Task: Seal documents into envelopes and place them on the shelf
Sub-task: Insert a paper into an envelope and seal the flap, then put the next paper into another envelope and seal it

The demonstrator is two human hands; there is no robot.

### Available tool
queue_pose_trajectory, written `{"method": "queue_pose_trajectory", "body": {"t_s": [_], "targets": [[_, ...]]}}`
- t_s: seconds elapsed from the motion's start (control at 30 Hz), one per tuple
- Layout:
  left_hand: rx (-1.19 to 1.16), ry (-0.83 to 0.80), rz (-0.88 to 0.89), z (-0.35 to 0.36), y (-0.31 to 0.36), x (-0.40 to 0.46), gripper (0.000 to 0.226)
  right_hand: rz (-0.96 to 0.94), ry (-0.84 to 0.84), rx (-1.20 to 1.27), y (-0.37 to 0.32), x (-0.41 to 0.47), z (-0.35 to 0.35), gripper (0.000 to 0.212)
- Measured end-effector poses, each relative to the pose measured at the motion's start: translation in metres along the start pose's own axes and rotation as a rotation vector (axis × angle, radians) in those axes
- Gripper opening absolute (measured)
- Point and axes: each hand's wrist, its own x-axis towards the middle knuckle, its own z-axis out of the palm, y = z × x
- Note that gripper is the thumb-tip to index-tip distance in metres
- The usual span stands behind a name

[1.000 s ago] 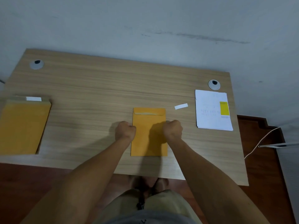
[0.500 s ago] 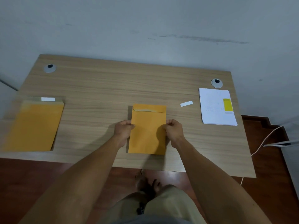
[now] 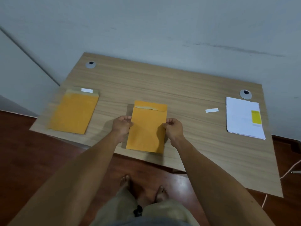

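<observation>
No brand, label text or legible writing shows on any item; faint print on the white sheets is too small to read.

Sealed orange-yellow paper envelope (image 3: 147, 128): flap folded down at its far end; held by both long edges above the near-centre of the light wood-grain desk (image 3: 162, 85), its near end reaching close to the desk's front edge; whether it is lifted clear of the surface cannot be told. Left hand (image 3: 121, 127): fingers curled, pinching the envelope's left edge at mid-length. Right hand (image 3: 173, 129): fingers curled, pinching the right edge at about the same level; the envelope lies between the two hands.

Count: two orange-yellow envelopes; the second, a larger orange-yellow envelope (image 3: 75, 112), lies flat at the desk's left end with its flap open and a small white strip (image 3: 86, 90) on that flap. One stack of white paper documents (image 3: 242, 118) lies at the right end, with one yellow rectangular note (image 3: 256, 117) on top; one loose white paper strip (image 3: 211, 110) lies between the held envelope and the stack. Two round grey cable grommets: one far left (image 3: 90, 64), one far right (image 3: 245, 94).
</observation>
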Motion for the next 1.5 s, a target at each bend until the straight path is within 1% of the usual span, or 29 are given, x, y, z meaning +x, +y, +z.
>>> {"method": "queue_pose_trajectory", "body": {"t_s": [0.1, 0.23, 0.33, 0.47, 0.63, 0.83, 0.87, 0.97, 1.0, 1.23, 1.37, 1.43, 1.5], "targets": [[0.001, 0.016, -0.007, -0.033, 0.002, 0.009, 0.029, -0.011, -0.008, -0.011, -0.001, -0.002, 0.035, 0.012], [0.023, -0.007, -0.028, -0.082, 0.007, 0.03, 0.029, -0.015, 0.016, -0.04, -0.001, -0.004, 0.086, 0.01], [0.04, -0.045, -0.044, -0.117, 0.01, 0.05, 0.029, 0.003, 0.071, -0.066, 0.005, -0.004, 0.126, 0.01], [0.086, -0.1, -0.056, -0.15, 0.004, 0.079, 0.027, 0.015, 0.146, -0.133, 0.02, -0.003, 0.171, 0.015], [0.174, -0.172, -0.049, -0.168, 0.0, 0.102, 0.037, 0.037, 0.22, -0.239, 0.027, -0.005, 0.195, 0.03], [0.28, -0.195, -0.042, -0.17, -0.009, 0.121, 0.036, -0.006, 0.269, -0.363, 0.026, -0.011, 0.204, 0.031], [0.293, -0.182, -0.035, -0.169, -0.009, 0.123, 0.033, -0.009, 0.27, -0.376, 0.025, -0.013, 0.205, 0.029], [0.334, -0.131, -0.012, -0.167, -0.009, 0.126, 0.013, -0.025, 0.282, -0.389, 0.025, -0.013, 0.206, 0.026], [0.349, -0.125, -0.002, -0.166, -0.009, 0.127, 0.012, -0.024, 0.281, -0.39, 0.025, -0.013, 0.207, 0.026], [0.358, -0.102, 0.019, -0.164, -0.013, 0.128, 0.025, -0.015, 0.268, -0.381, 0.022, -0.014, 0.204, 0.028], [0.33, -0.009, 0.138, -0.171, 0.0, 0.124, 0.025, -0.129, 0.34, -0.488, 0.014, -0.012, 0.211, 0.032], [0.313, 0.048, 0.196, -0.182, 0.011, 0.125, 0.028, -0.193, 0.294, -0.511, 0.003, -0.011, 0.223, 0.033], [0.331, 0.098, 0.228, -0.2, 0.02, 0.131, 0.031, -0.219, 0.203, -0.497, -0.01, -0.009, 0.244, 0.032]]}}
